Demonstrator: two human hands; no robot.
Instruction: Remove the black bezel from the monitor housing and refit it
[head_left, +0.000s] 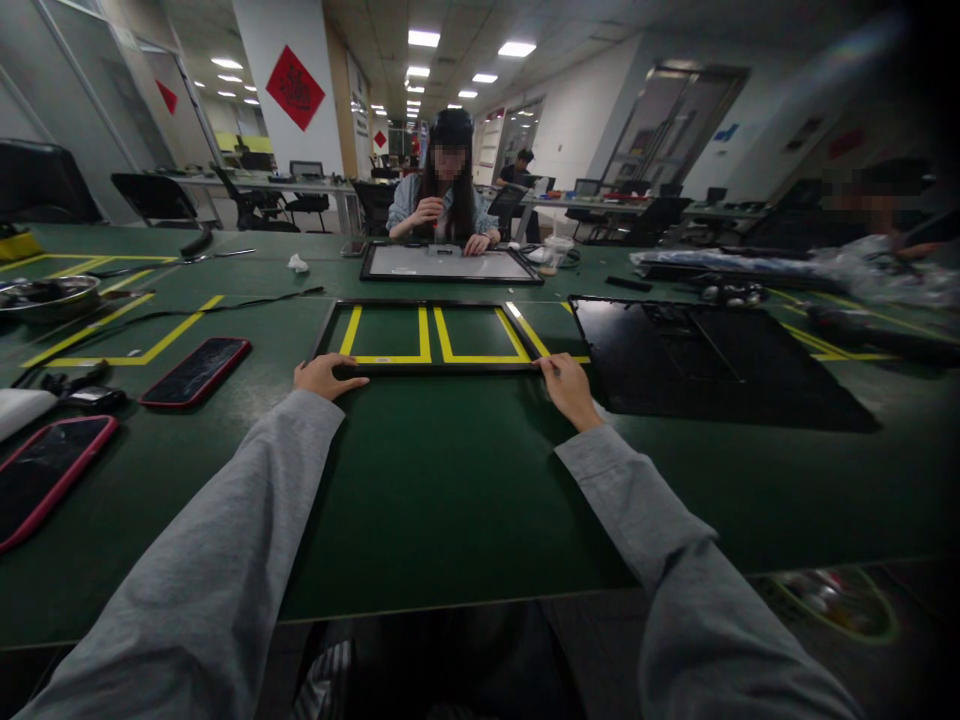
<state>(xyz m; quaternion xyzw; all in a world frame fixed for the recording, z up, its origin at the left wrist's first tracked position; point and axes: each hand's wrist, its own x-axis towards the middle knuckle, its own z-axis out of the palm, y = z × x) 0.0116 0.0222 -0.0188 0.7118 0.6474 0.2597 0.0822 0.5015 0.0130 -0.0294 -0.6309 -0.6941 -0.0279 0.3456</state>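
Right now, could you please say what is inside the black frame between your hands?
Yellow tape on the green tabletop shows inside the black frame; what it covers is hidden.

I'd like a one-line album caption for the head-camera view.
Left hand and right hand hold a thin black frame near its closer corners, yellow lines showing through.

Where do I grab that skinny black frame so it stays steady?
Take the black frame by its two near corners, reaching in from the near side, where the left hand and right hand are. It is wide, thin-barred and open in the middle, so one hand at each end would likely steady it better than one grip.
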